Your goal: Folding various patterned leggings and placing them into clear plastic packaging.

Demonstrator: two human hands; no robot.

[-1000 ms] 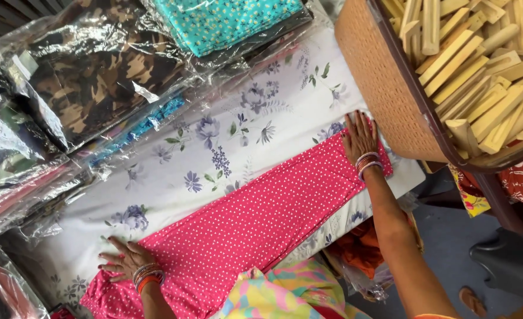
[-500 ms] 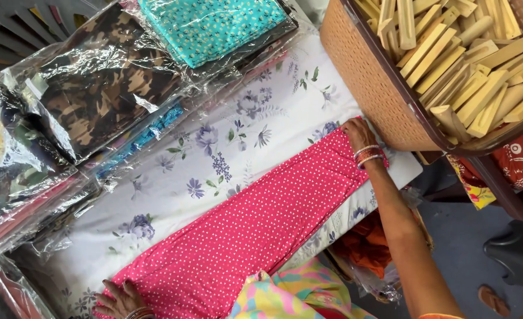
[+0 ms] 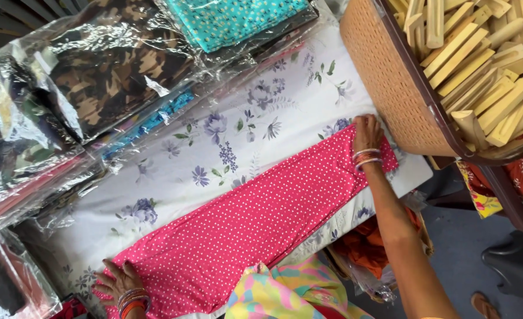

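Note:
A long strip of pink cloth with white dots (image 3: 255,224) lies flat across a white sheet with purple flowers (image 3: 214,147). My right hand (image 3: 366,133), with bangles on the wrist, presses flat on the far right end of the pink cloth, fingers together. My left hand (image 3: 118,279), also with bangles, rests flat on the cloth's left end at the bottom edge of the view, fingers spread. Neither hand grips anything.
Clear plastic packets of folded fabric lie along the far side: a brown camouflage one (image 3: 114,88), a teal dotted one (image 3: 232,20). A woven tan basket (image 3: 385,88) holding several wooden blocks stands at the right. A dark floor and a sandal (image 3: 486,304) show at bottom right.
The view has shifted slightly. My right hand stays on the cloth's right end; my left hand sits a little higher in view, flat on the left end.

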